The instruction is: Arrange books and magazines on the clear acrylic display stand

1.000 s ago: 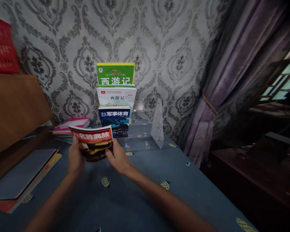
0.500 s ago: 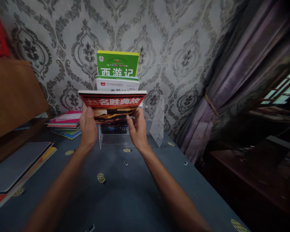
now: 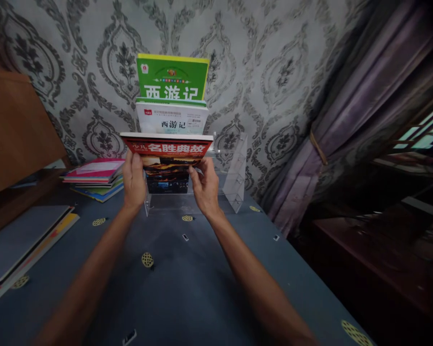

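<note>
A book with a red top band and a dark landscape cover [image 3: 168, 163] is held between my two hands at the front of a clear acrylic stand [image 3: 234, 180]. My left hand [image 3: 134, 180] is closed on its left edge. On its right side my right hand [image 3: 205, 186] grips it, thumb on the cover and fingers behind. Behind it in the stand, a white book [image 3: 171, 117] stands upright, and farther back and higher is a green book with a yellow edge [image 3: 173, 77]. The red book hides the lower part of the white one.
A stack of thin books [image 3: 94, 175] lies left of the stand. Nearer on the left are a grey laptop-like slab [image 3: 25, 238] and a brown box [image 3: 18, 129]. Patterned wallpaper rises behind; a purple curtain [image 3: 306, 139] hangs at the right, past the table edge.
The red book and both hands have moved slightly down relative to the books behind, so more of the white book's cover shows. The camera view has shifted a little.
</note>
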The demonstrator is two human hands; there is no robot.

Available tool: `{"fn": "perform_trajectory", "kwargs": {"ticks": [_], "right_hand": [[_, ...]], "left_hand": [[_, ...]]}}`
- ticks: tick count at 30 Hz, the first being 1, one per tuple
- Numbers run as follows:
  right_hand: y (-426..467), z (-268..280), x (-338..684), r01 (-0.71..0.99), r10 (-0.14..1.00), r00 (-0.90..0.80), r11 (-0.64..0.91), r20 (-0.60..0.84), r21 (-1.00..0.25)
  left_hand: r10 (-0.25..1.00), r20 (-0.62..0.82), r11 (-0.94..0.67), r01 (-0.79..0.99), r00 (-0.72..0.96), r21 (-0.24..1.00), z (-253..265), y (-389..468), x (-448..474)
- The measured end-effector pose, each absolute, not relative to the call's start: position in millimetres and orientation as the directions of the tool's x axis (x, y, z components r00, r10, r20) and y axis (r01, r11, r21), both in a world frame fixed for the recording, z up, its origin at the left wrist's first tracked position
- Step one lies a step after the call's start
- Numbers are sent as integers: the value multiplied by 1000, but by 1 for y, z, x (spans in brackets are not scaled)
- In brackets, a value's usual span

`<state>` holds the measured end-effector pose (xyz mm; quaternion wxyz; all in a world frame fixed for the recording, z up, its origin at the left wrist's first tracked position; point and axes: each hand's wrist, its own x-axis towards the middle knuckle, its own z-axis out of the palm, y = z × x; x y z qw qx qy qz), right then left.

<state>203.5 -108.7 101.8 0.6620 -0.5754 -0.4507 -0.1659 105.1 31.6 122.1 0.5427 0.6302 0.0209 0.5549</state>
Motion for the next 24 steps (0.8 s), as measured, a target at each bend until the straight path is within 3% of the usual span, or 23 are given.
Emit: {"fn": "perform_trajectory", "kwargs": {"ticks": [3, 7, 12, 24], "right_hand": [[-108, 99, 207, 740, 287, 534, 297, 795, -604], [-105, 93, 212, 737, 296, 536, 292, 791, -609], [-102, 86, 220, 736, 311, 556, 248, 771, -630], [-108, 88, 228, 777, 315, 539, 172, 781, -606]], "left_hand": [[504, 837, -717, -437, 213, 543, 120, 39, 103], [372, 910, -881, -239, 183, 408, 117, 52, 101], [290, 925, -922, -187, 245, 339, 115, 59, 100], [229, 935, -942, -181, 270, 283, 115, 66, 103]]}}
